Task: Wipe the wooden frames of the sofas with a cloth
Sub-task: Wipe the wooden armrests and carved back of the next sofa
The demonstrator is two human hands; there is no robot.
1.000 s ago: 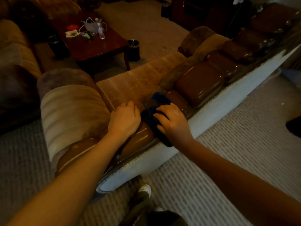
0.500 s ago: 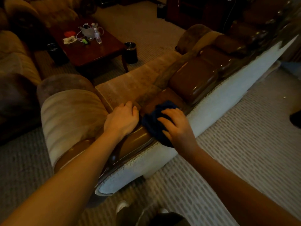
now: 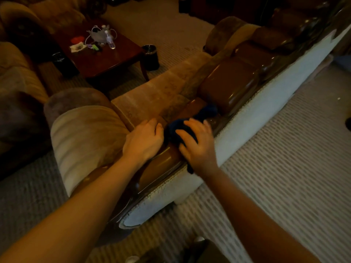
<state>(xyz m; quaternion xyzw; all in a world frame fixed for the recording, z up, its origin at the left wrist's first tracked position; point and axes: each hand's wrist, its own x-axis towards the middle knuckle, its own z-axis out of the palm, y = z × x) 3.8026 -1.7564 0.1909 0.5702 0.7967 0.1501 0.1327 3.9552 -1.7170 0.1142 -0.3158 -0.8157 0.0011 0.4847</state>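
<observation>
Forearms fill the lower frame, reaching up to the sofa's glossy wooden frame [image 3: 228, 86] at center. The right hand [image 3: 199, 147] lies on the dark blue cloth [image 3: 180, 128], fingers spread and bent over it, pressing it onto the wood; since 0.5 s ago the hand and cloth have slid slightly up the rail, and a fold of cloth now trails toward the next carved block. The left hand [image 3: 144, 139] stays just beside the cloth, fingers loosely bent, resting on the rail where it meets the padded armrest [image 3: 85, 133]. In the upper left stands the coffee table [image 3: 106, 59] with small clutter, flanked by 2 dark bins [image 3: 151, 56].
</observation>
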